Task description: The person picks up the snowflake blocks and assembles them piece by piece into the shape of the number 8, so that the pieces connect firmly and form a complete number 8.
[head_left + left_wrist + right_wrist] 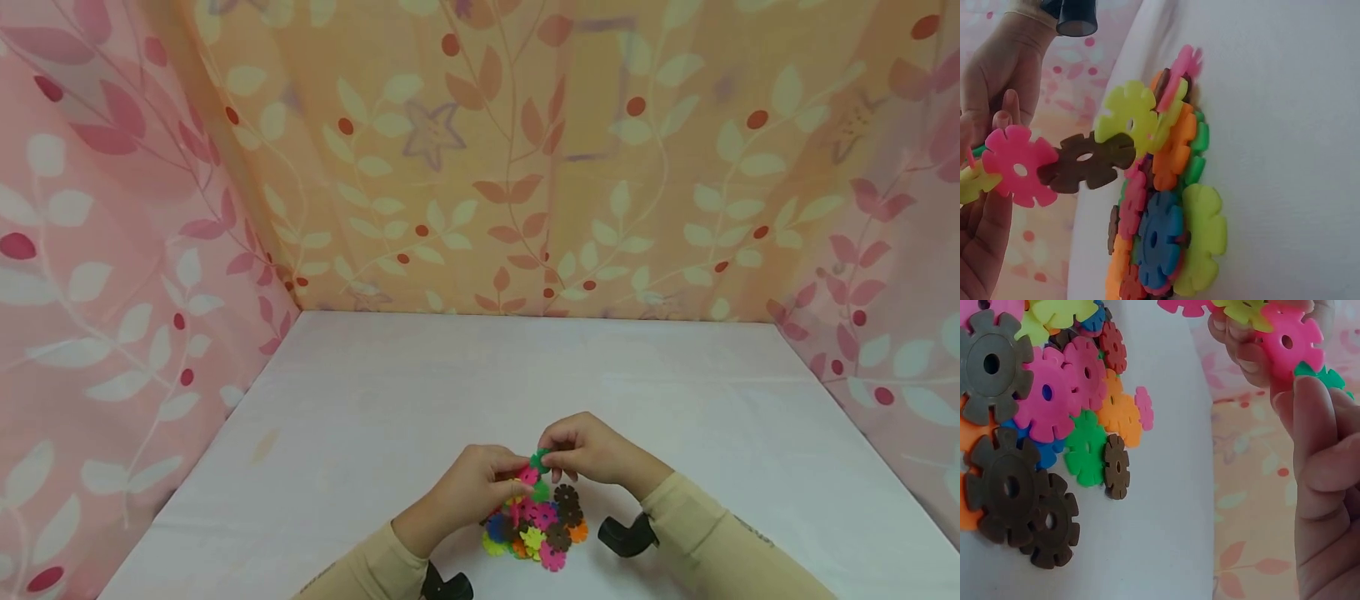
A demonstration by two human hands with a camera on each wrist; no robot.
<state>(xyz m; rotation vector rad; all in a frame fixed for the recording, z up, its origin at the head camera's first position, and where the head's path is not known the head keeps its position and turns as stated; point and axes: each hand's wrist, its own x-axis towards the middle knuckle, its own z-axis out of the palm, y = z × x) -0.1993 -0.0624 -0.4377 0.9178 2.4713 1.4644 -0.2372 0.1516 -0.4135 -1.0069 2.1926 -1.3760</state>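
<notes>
Above a pile of colourful plastic flower-shaped discs, both hands hold a string of the same discs. My left hand grips the string, its fingertips by a pink disc. Between the thumb and fingers of my right hand is a green disc, right at the edge of that pink one. A yellow disc sits on the pink disc's other side. In the left wrist view, a brown disc links to a pink disc in the string. Fingers hide part of the green disc.
The pile, with blue, orange, brown, green and pink discs, lies on a white-covered table close to the person. Patterned curtains, one orange and others pink, stand around the table's back and sides. Black wrist cameras sit below the sleeves.
</notes>
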